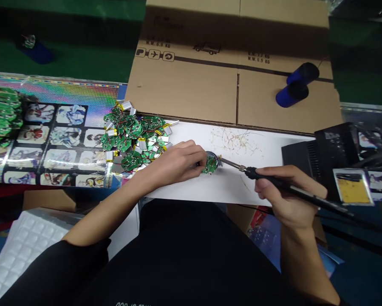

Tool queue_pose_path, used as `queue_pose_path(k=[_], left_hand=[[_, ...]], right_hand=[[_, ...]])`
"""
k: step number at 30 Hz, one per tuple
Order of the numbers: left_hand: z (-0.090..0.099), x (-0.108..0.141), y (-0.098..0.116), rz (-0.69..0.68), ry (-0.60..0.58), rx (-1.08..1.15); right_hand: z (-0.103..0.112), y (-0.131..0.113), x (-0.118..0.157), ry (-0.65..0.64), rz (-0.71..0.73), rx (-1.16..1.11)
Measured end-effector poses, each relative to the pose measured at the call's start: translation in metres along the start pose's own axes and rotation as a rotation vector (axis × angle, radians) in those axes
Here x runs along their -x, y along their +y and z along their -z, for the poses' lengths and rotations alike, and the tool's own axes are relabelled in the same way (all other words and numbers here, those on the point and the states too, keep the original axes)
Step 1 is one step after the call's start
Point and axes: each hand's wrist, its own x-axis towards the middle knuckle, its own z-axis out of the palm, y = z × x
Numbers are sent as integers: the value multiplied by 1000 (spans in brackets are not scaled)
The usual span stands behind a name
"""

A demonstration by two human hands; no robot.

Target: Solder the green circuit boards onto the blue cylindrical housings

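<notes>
My right hand is wrapped round the black handle of a soldering iron, which points left. Its tip reaches the right edge of a small green circuit board set in a dark round rim; whether they touch I cannot tell. My left hand closes its fingers on the left side of that board, hiding part of it. Left of this hand lies a heap of green circuit boards with red wires and silver battery pouches with yellow tape.
Cardboard stands behind the white work surface, with dark blue cylinders on it. Wire scraps lie near the back. To the right are a black box and a yellow sponge tray. More stacked boards sit far left.
</notes>
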Motion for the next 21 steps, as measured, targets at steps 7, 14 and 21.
queue_pose_path(k=[7, 14, 21], left_hand=[[-1, 0, -1, -2, -6, 2], [0, -1, 0, -2, -7, -5], [0, -1, 0, 8, -11, 7]], right_hand=[[-7, 5, 2, 91, 23, -64], [-11, -2, 0, -75, 92, 89], [-16, -2, -1, -108, 124, 111]])
